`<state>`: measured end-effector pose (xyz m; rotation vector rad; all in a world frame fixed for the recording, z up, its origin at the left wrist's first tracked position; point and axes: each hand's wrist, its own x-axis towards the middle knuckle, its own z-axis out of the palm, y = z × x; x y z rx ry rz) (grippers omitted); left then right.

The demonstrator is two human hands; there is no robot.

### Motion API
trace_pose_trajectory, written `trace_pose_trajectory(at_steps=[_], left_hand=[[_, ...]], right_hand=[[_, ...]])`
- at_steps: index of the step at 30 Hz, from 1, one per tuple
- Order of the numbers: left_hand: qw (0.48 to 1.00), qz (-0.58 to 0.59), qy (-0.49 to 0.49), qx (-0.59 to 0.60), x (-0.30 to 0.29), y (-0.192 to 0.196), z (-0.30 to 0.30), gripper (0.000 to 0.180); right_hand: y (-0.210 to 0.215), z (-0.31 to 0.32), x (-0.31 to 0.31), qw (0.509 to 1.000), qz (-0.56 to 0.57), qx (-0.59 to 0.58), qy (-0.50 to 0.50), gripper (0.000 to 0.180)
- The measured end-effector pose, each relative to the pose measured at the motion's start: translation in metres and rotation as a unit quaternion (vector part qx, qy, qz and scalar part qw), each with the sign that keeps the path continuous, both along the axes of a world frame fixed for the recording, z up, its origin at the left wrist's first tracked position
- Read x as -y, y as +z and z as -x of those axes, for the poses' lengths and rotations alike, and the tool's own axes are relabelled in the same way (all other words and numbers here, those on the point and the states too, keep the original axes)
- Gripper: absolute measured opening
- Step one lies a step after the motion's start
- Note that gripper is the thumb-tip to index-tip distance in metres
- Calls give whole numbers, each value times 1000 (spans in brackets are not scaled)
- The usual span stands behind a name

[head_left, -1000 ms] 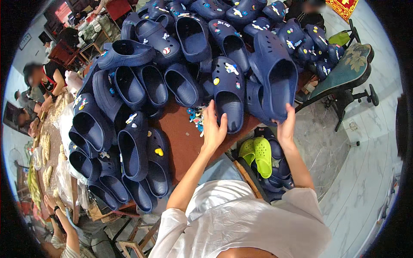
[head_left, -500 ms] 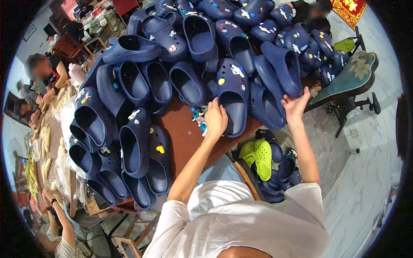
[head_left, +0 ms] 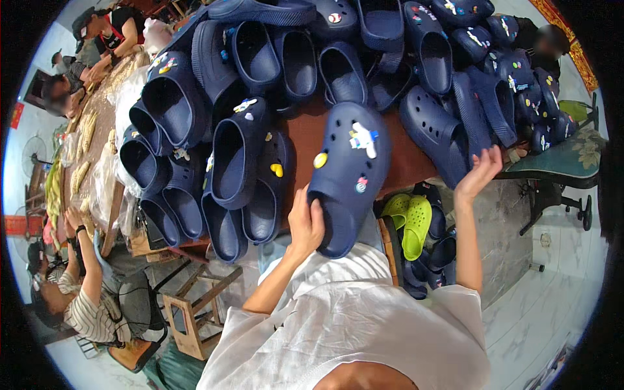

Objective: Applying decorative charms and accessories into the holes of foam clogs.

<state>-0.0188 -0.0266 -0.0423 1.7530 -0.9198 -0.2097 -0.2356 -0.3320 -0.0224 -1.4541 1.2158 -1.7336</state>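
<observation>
My left hand [head_left: 307, 221] grips a navy clog [head_left: 354, 172] by its side near the heel, with thumb and fingers on its rim. The clog is raised off the table, toe pointing away; a white figure charm, a yellow round charm and a pink swirl charm sit on its upper. My right hand [head_left: 478, 173] is open, palm up with fingers apart, just beside the heel of a navy clog without visible charms [head_left: 437, 127]. Whether it touches that clog, I cannot tell. Behind it leans another navy clog [head_left: 499, 107].
Many navy clogs [head_left: 240, 159] are heaped on the brown table [head_left: 304, 140]. Lime-green clogs [head_left: 416, 227] lie low by the table's right edge, over more navy ones. A green chair [head_left: 559, 159] stands right, a wooden stool [head_left: 185, 318] lower left. Several people work at a left-hand table [head_left: 107, 153].
My left hand has taken hold of the decorated clog and lifted it toward me. My view has shifted right and nearer. The right hand stays open by the plain clog.
</observation>
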Motion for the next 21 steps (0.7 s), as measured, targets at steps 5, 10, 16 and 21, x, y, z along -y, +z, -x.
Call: trace_pose_trajectory(at_steps=[5,10,16,21], left_hand=[[996,-44,75,4,-35,-24,12,34],[985,-120,123,19,-37,-20,8,40],[985,-89,138,55,-30,-20,4,42],[990,-21,106,86,-12,1,-13,48]], right_hand=[[-15,-61,-69,942,-19,-117,313,14],[-18,-124,-119,861,22,-210,463,13],[-26,-166,-130,834,-84,-262,479,25],[-31,-181,-125,847,-71,-341,402,50]])
